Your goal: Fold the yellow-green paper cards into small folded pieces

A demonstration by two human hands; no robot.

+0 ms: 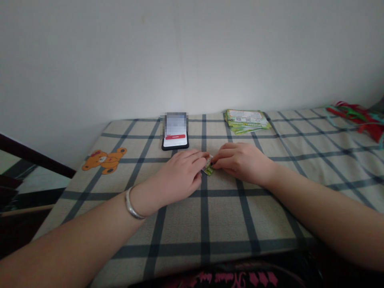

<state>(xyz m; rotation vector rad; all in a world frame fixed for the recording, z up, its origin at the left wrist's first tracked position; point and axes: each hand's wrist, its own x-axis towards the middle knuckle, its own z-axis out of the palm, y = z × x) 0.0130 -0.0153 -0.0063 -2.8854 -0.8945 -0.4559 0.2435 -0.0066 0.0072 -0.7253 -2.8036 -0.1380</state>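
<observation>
The left hand (180, 173) and right hand (243, 163) pinch a small green paper card (208, 169) together at center, where uneven pulling could tear it.

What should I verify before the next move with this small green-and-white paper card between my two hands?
Small green-and-white paper card: held between both hands, ok.
Left hand: fingertips touching the card, ok.
Right hand: fingertips touching the card, ok.
Printing on the card: readable, cannot tell, too small.
Black smartphone: apart from both hands, ok.
Stack of green printed cards: edges squared, not ok, they fan out.
</observation>
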